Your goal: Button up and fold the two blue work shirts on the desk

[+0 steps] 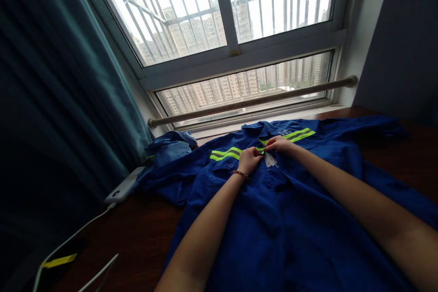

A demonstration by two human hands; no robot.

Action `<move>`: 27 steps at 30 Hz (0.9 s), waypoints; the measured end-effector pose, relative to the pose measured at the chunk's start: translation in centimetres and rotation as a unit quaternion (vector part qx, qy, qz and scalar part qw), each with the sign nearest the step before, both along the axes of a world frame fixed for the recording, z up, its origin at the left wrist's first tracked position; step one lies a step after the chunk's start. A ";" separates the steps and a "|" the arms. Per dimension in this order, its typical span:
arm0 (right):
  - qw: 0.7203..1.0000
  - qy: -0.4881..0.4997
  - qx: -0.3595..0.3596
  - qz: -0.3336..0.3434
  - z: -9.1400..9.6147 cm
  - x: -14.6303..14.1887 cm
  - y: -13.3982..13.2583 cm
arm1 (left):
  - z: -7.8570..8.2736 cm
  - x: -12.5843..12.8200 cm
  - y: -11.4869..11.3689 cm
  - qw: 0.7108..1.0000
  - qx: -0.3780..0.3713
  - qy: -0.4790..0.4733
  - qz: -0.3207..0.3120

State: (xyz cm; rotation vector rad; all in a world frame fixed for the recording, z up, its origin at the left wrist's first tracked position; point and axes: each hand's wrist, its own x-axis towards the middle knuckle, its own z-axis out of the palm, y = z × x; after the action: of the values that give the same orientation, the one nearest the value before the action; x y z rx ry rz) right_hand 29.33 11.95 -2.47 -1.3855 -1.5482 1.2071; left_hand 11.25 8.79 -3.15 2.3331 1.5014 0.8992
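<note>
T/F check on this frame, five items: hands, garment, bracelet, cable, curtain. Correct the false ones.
1. The left hand and the right hand both have fingers on the front of the blue garment. True.
2. The bracelet is worn on the right arm. False: it is on the left wrist.
3. A white cable runs to the white device on the left side. True.
4. The chest stripe is plain red. False: it is bright yellow-green with a grey band along its middle.
5. The curtain hangs at the left of the window. True.
</note>
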 end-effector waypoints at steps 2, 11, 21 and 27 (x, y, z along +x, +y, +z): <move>1.000 0.025 -0.002 -0.008 -0.1 0.0 0.1 | -0.2 -0.2 0.3 0.999 0.011 -0.002 0.036; 0.983 0.176 -0.027 0.039 -0.2 -0.5 -0.1 | -0.2 -0.1 3.0 0.984 -0.033 0.070 0.160; 0.984 0.106 0.145 0.010 -1.8 -1.9 -0.2 | -1.0 -0.6 2.2 0.981 -0.058 -0.185 -0.031; 0.970 0.135 0.199 -0.020 -0.6 -1.9 -0.5 | -1.1 -0.5 2.4 0.960 -0.100 -0.260 -0.037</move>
State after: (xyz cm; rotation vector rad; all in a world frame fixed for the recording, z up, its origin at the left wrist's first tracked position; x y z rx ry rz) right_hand 27.41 11.42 -3.03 -0.9442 -1.4616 0.9494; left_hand 10.77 11.20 -4.28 1.8048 1.2101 1.1637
